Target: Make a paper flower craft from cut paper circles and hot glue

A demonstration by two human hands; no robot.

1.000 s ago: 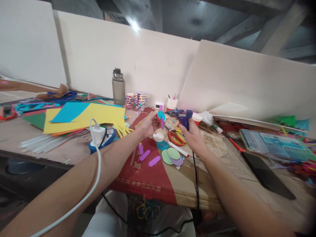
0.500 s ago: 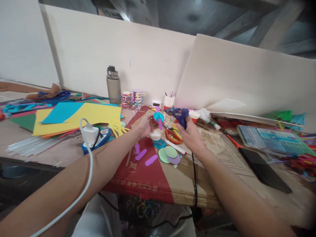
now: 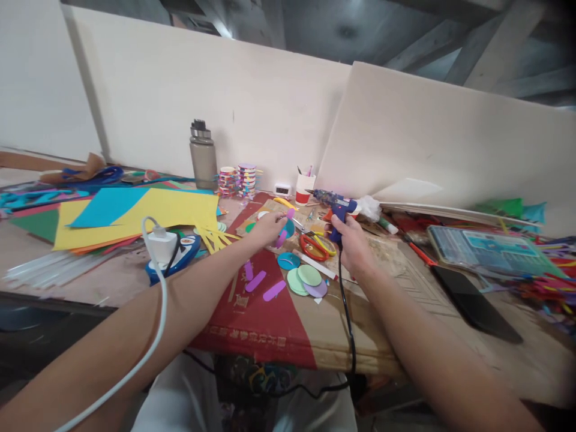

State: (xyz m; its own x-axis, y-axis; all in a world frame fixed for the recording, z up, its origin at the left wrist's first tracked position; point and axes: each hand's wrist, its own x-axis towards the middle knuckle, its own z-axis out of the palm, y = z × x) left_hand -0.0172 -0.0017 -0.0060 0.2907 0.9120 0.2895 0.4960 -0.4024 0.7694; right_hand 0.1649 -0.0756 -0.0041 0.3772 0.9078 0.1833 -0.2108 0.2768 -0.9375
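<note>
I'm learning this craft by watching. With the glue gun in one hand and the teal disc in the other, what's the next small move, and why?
Probably bring the nozzle of the glue gun down to the teal disc. The right hand grips the gun with its tip raised, apart from the disc, which the left hand holds low over the cardboard.

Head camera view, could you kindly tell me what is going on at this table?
A person's right hand grips a blue hot glue gun, nozzle pointing left. The left hand holds a small teal paper disc with a pink strip low over the cardboard sheet. Cut paper circles lie nearby.
</note>
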